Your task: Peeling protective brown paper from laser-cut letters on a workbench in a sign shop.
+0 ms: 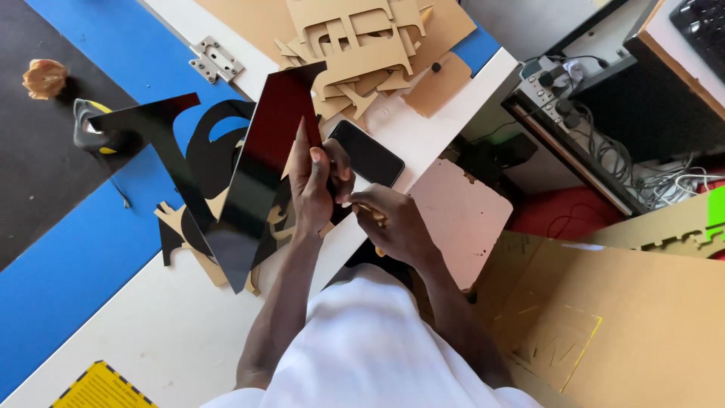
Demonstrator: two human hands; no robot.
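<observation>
My left hand [321,185] grips a large glossy black cut-out sheet [257,166], angular like a big letter, and holds it tilted above the white table [174,332]. My right hand [389,223] is closed on a small thin pale tool [365,205], its tip against the sheet's edge beside my left fingers. What kind of tool it is stays hidden by the fingers. More black and brown cut-out pieces [208,151] lie under the sheet.
A dark phone [368,155] lies just behind my hands. Brown board cut-outs [362,45] are piled at the back, with a metal hinge [215,60], a tape measure [94,125] and a pink board [461,219] around. A power strip with cables [547,83] is at the right.
</observation>
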